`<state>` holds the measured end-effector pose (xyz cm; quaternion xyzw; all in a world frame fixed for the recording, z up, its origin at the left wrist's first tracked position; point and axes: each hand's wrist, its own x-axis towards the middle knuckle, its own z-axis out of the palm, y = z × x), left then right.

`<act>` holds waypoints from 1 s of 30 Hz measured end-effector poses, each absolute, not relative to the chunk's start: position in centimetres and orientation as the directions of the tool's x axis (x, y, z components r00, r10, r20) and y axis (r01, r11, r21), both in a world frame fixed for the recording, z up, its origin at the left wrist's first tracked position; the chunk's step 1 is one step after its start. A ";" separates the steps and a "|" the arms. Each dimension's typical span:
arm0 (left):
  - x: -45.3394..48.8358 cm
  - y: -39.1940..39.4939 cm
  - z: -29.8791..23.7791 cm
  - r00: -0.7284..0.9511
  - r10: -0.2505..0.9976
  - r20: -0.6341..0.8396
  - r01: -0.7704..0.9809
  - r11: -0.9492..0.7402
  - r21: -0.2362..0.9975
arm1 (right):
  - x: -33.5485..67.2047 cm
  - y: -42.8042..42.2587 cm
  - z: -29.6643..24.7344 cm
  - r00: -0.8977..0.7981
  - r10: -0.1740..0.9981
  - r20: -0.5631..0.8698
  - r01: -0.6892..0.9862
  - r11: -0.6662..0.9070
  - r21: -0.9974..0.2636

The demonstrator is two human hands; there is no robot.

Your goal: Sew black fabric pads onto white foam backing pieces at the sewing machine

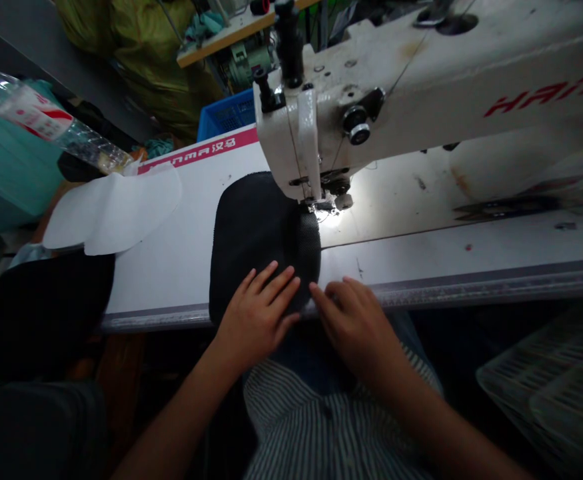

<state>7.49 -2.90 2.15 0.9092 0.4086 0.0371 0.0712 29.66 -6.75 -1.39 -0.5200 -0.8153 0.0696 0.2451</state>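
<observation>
A rounded piece of black mesh fabric (pixel 251 233) lies on the white sewing table (pixel 171 267), its far end under the presser foot (pixel 316 205) of an industrial sewing machine (pixel 291 133). My left hand (pixel 258 313) rests flat on the fabric's near part with its fingers spread. My right hand (pixel 354 327) sits just right of it, fingertips at the fabric's lower right edge. Whether those fingers pinch the cloth is hard to see. Beyond the foot, the needle area is partly hidden by the machine head.
Several white foam pads (pixel 114 210) lie at the table's left, and a dark pile (pixel 41 313) sits below them. Thread snips (pixel 501 210) lie on the right. A plastic bottle (pixel 36 113), a blue crate (pixel 226 113) and a white plastic basket (pixel 546 393) surround the table.
</observation>
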 end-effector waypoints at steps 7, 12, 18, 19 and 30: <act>11.1 3.6 2.6 0.808 0.587 0.058 0.581 -0.809 0.087 | 29.3 -6.7 -1.3 -0.350 0.883 0.314 0.849 0.441 -0.292; 10.3 6.9 1.0 0.768 0.639 -0.046 0.640 -0.760 0.115 | 29.4 -6.6 -1.1 -0.350 0.878 0.326 0.845 0.446 -0.295; 9.2 6.8 0.9 0.760 0.649 -0.026 0.644 -0.748 0.158 | 29.5 -6.7 -1.0 -0.335 0.885 0.324 0.849 0.433 -0.304; 9.3 6.9 0.9 0.764 0.645 -0.025 0.639 -0.751 0.166 | 29.5 -6.7 -1.0 -0.334 0.887 0.318 0.849 0.430 -0.307; 9.9 11.5 0.9 0.752 0.658 0.050 0.642 -0.747 0.175 | 30.3 -0.8 -0.5 -0.326 0.909 0.259 0.876 0.393 -0.279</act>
